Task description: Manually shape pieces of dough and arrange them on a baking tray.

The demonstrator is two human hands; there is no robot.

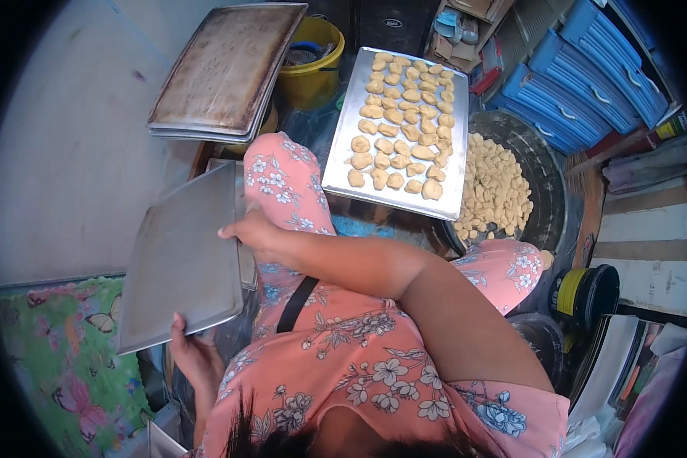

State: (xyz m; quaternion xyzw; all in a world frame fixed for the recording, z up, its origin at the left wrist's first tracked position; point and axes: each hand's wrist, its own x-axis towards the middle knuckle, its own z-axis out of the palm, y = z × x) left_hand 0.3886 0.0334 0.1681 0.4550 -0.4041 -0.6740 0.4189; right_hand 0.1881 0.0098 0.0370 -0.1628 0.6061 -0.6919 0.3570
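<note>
A plain grey baking tray is held tilted at my left side, over another tray that shows behind its right edge. My right hand reaches across my body and grips its right edge, thumb on the surface. My left hand holds its near edge from below, thumb against the rim. In front of me, a silver tray carries several rows of pale dough lumps. To its right, a round dark tub holds a heap of smaller dough pieces.
Stacked stained trays stand at upper left beside a yellow bucket. A blue drawer unit and a cluttered shelf are behind. A black-yellow pail is at right, a butterfly cloth at lower left.
</note>
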